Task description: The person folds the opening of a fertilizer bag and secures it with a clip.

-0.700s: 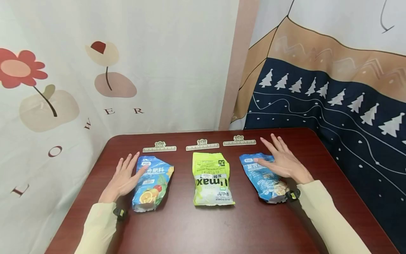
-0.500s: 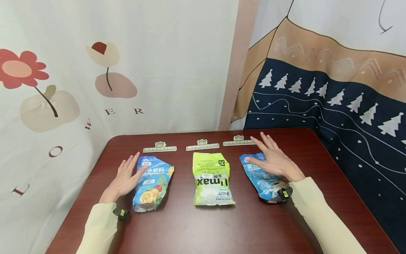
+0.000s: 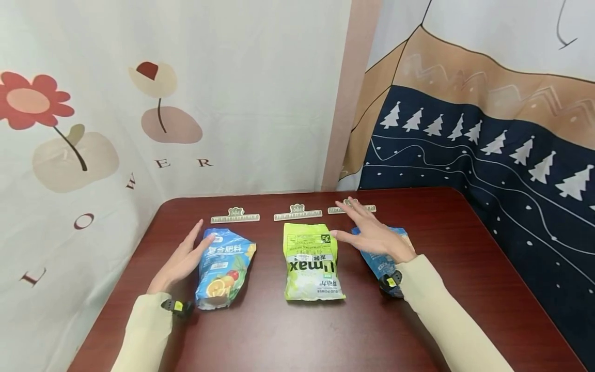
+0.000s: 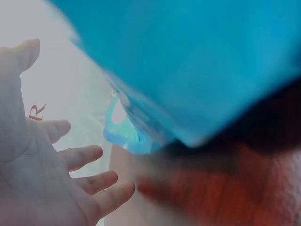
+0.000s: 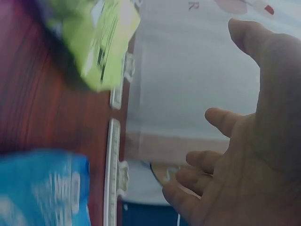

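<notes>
My left hand (image 3: 181, 261) is beside the left edge of a blue bag with fruit pictures (image 3: 225, 268), its fingers extended and holding nothing. In the left wrist view that blue bag (image 4: 188, 61) fills the upper right, close to the spread fingers. My right hand (image 3: 372, 235), fingers spread and holding nothing, hovers over a second blue bag (image 3: 378, 262) and partly hides it. Its thumb tip reaches the right edge of a lime-green bag (image 3: 311, 263) in the head view; whether they touch I cannot tell. The right wrist view shows the green bag (image 5: 106, 47) apart from the hand.
Three ruler-shaped clips lie in a row along the back of the dark red table (image 3: 297, 336): a left clip (image 3: 235, 216), a middle clip (image 3: 297, 213) and a right clip (image 3: 364, 209), partly behind my right fingers. Printed curtains (image 3: 255, 103) hang behind.
My right hand has moved left, from over the right blue bag toward the green bag. My left hand has turned slightly, more edge-on, beside the left bag. Bags and clips stay put.
</notes>
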Demonstrator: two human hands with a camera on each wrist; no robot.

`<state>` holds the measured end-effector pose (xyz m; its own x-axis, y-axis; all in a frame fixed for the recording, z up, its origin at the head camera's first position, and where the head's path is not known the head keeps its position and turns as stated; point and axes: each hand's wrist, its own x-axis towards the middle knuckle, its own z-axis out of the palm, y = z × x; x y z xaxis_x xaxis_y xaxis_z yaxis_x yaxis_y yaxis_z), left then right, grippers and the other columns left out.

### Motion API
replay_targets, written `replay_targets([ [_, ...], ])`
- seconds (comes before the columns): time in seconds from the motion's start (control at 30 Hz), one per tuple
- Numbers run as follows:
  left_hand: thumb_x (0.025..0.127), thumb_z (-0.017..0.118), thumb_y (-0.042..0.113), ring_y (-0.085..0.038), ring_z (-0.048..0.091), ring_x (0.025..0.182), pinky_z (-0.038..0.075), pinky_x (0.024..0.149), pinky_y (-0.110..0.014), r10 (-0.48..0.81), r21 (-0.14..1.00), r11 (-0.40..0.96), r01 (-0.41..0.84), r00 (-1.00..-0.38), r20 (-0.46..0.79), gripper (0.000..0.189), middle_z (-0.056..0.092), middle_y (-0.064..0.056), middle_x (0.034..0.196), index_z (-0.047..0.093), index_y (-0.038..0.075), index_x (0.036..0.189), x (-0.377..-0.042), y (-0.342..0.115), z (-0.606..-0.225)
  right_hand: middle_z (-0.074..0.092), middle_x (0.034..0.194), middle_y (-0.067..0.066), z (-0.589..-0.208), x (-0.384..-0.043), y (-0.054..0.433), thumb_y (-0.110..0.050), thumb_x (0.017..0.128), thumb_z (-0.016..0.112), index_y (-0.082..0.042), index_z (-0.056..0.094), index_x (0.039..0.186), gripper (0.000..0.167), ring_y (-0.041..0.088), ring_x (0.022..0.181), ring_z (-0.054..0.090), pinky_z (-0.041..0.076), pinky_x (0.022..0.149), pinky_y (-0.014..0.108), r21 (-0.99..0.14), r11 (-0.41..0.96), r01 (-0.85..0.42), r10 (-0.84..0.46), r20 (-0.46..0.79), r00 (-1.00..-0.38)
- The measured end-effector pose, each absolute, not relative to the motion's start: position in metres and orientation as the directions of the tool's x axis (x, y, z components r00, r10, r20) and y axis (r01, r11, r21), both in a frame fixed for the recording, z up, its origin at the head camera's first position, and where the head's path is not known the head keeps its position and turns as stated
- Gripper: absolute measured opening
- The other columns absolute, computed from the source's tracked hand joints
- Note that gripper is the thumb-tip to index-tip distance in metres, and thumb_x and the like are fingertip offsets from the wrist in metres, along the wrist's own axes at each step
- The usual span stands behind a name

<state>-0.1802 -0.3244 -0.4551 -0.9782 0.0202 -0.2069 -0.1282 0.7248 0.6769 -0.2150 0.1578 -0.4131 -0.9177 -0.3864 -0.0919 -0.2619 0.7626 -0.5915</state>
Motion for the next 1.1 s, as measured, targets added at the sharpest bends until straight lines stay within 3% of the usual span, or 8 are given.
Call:
replay_targets([
  [0.2, 0.099, 0.038, 0.072, -0.050, 0.015, 0.155, 0.017, 0.118, -0.075, -0.027, 0.730, 0.651, -0.209, -0.967, -0.254, 0.090, 0.008, -0.024, 0.171, -0.008, 0.031, 0.165, -0.185, -0.322, -0.453, 0.011, 0.174, 0.001, -0.415, -0.213, 0.132, -0.066, 0.094, 0.059, -0.034, 0.022, 0.164, 0.086, 0.031, 0.161, 0.012, 0.023, 0.121, 0.069, -0.663, 0.691, -0.287, -0.458, -0.096, -0.884],
  [0.47, 0.096, 0.039, 0.076, -0.048, 0.037, 0.147, 0.035, 0.118, -0.059, -0.076, 0.828, 0.490, -0.274, -0.959, -0.272, 0.098, 0.023, -0.028, 0.166, -0.001, 0.020, 0.166, -0.185, -0.328, -0.455, 0.035, 0.166, 0.002, -0.420, -0.212, 0.094, -0.059, 0.094, 0.064, -0.033, 0.031, 0.161, 0.079, 0.026, 0.153, 0.035, 0.034, 0.121, 0.058, -0.751, 0.603, -0.269, -0.508, -0.102, -0.855],
  [0.6, 0.095, 0.039, 0.077, -0.046, 0.041, 0.146, 0.045, 0.112, -0.048, -0.092, 0.857, 0.427, -0.290, -0.956, -0.278, 0.102, 0.028, -0.028, 0.165, 0.003, 0.014, 0.166, -0.187, -0.333, -0.459, 0.042, 0.163, 0.002, -0.423, -0.211, 0.077, -0.055, 0.096, 0.064, -0.030, 0.036, 0.160, 0.074, 0.027, 0.147, 0.045, 0.039, 0.119, 0.053, -0.802, 0.551, -0.230, -0.523, -0.117, -0.844],
  [0.77, 0.094, 0.043, 0.076, -0.044, 0.043, 0.145, 0.055, 0.101, -0.031, -0.105, 0.874, 0.365, -0.322, -0.947, -0.305, 0.104, 0.032, -0.028, 0.163, 0.007, 0.009, 0.166, -0.188, -0.338, -0.461, 0.045, 0.160, 0.006, -0.425, -0.212, 0.055, -0.054, 0.098, 0.062, -0.026, 0.037, 0.159, 0.072, 0.028, 0.147, 0.046, 0.039, 0.119, 0.051, -0.854, 0.489, -0.179, -0.555, -0.146, -0.819],
  [0.97, 0.095, 0.047, 0.074, -0.043, 0.042, 0.147, 0.054, 0.102, -0.032, -0.117, 0.869, 0.307, -0.388, -0.922, -0.370, 0.107, 0.033, -0.028, 0.162, 0.008, 0.001, 0.164, -0.191, -0.344, -0.464, 0.053, 0.153, 0.004, -0.429, -0.213, 0.029, -0.062, 0.094, 0.062, -0.029, 0.045, 0.154, 0.071, 0.025, 0.137, 0.055, 0.047, 0.110, 0.049, -0.877, 0.478, -0.049, -0.534, -0.246, -0.809],
  [1.1, 0.099, 0.047, 0.067, -0.041, 0.045, 0.145, 0.051, 0.104, -0.037, -0.135, 0.852, 0.309, -0.422, -0.907, -0.400, 0.099, 0.037, -0.028, 0.160, 0.014, -0.002, 0.162, -0.194, -0.347, -0.466, 0.058, 0.147, 0.005, -0.433, -0.215, 0.013, -0.058, 0.095, 0.065, -0.017, 0.045, 0.154, 0.074, 0.025, 0.127, 0.064, 0.050, 0.107, 0.043, -0.902, 0.429, 0.048, -0.532, -0.296, -0.793],
])
